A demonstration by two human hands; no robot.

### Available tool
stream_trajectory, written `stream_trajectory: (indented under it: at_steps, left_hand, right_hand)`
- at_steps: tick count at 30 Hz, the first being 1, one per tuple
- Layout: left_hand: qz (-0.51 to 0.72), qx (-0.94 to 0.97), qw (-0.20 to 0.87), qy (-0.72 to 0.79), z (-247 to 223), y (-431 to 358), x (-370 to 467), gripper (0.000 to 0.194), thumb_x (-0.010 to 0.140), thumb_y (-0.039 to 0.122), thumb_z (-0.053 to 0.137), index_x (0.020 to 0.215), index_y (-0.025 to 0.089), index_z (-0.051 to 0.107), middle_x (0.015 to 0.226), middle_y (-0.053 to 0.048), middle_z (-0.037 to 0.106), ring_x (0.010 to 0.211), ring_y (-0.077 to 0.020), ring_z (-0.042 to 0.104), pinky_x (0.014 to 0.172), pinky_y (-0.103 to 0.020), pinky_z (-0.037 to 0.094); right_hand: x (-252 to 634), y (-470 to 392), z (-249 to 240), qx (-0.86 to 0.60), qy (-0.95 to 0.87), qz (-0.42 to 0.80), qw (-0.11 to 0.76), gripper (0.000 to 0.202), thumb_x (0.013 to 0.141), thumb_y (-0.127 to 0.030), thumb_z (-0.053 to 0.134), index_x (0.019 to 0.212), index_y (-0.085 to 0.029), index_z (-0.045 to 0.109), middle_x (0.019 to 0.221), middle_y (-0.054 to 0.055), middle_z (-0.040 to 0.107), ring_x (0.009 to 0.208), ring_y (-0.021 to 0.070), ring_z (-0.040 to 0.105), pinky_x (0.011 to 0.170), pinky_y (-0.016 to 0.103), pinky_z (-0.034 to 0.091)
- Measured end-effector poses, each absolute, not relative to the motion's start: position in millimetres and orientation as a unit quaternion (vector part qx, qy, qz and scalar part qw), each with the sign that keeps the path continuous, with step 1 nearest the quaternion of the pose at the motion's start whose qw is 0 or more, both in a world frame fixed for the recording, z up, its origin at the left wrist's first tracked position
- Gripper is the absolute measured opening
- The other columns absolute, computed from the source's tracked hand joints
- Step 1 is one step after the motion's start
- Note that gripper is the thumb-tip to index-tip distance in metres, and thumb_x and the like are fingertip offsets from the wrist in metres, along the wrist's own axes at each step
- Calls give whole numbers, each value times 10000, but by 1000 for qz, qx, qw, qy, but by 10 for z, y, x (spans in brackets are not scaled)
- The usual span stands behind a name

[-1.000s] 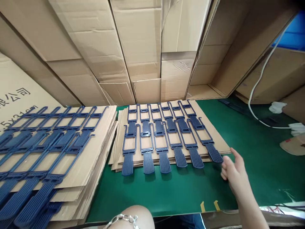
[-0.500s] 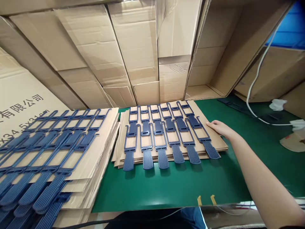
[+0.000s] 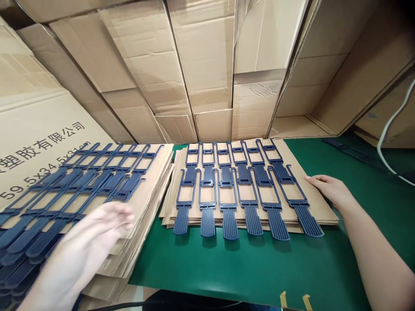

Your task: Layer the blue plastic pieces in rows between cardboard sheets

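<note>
In the head view, several dark blue plastic frames with ribbed tongues [image 3: 230,224] lie in two rows on a cardboard sheet [image 3: 296,155], which tops a low stack. My right hand [image 3: 330,190] pinches the right edge of this sheet, thumb on top; its other fingertips are partly hidden. My left hand [image 3: 94,237] hovers over the front right part of the taller left stack, nearest its blue frames [image 3: 129,185]. Motion smears its fingers, so whether they hold anything cannot be made out. On that stack, more frames lie in overlapping rows on layered cardboard [image 3: 158,168].
A green table top [image 3: 201,263] lies beneath both stacks. Cardboard walls [image 3: 207,65] rise behind, with a printed carton [image 3: 42,129] at left. Far right are loose dark blue parts [image 3: 350,151] and a white cable [image 3: 389,129]. Yellow tape bits [image 3: 283,299] mark the front edge.
My left hand has come into view from the lower left, over the left stack. My right hand stays at the sheet's edge. The view has shifted left.
</note>
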State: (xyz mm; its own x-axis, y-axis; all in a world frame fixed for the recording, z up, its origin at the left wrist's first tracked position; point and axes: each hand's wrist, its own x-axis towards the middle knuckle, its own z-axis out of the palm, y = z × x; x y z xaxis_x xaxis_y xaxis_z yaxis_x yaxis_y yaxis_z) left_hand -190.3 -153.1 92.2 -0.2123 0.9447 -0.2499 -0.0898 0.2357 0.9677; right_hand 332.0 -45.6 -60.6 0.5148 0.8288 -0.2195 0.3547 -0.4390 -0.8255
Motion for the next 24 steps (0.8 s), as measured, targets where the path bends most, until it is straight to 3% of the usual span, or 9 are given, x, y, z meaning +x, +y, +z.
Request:
stream_trajectory:
  at_steps: [4,7,9,14,18,21,24]
  left_hand:
    - [427,347,607,574,689,-1218,-1671,299,708,229,535,997,277,592,1224,26,510,1253,-200,305,996,-324,360]
    - [397,327,616,597,539,-1008,-1563,430,724,248,504,1151,292,480,1362,14,348,1312,-162,170,1098,-391,130]
    - [388,328,597,621,469,-900,-1523,473,731,254,497,1197,285,424,1390,-2,291,1320,-153,139,1102,-387,59]
    - [338,302,616,644,406,-787,-1455,523,660,232,515,1175,246,432,1197,-63,486,1263,-230,282,1066,-466,132]
    - [334,298,620,645,410,-798,-1456,520,609,203,508,1122,265,451,1156,-66,496,1261,-215,283,1071,-453,50]
    - [336,307,611,648,406,-801,-1502,395,578,218,519,970,258,495,1129,-55,508,1267,-219,265,1066,-447,69]
    - [324,327,604,650,391,-802,-1559,274,521,197,509,794,212,490,1040,-47,551,1207,-245,347,1034,-431,187]
  right_hand:
    - [3329,-477,-643,-771,-343,350,406,341,614,-445,663,748,-142,581,619,19,524,517,107,409,462,227,257]
    - [3321,-478,-640,-755,-329,367,432,328,614,-406,676,807,-155,591,635,11,531,516,99,415,464,220,285]
    - [3303,-482,-619,-748,-321,376,444,331,619,-380,682,855,-161,604,671,12,550,531,97,429,474,215,307]
    - [3219,-521,-499,-754,-292,381,447,398,646,-334,686,1008,-179,628,796,44,610,599,121,497,504,217,367]
    - [3189,-549,-437,-749,-285,400,444,358,685,-281,663,1026,-175,647,944,68,625,706,139,547,557,204,419]
    - [3213,-554,-452,-740,-280,418,448,334,703,-241,645,1031,-179,646,966,62,626,692,125,549,554,188,424]
    - [3238,-555,-467,-721,-258,445,463,362,708,-197,628,1069,-173,626,981,76,622,677,131,556,541,197,431]
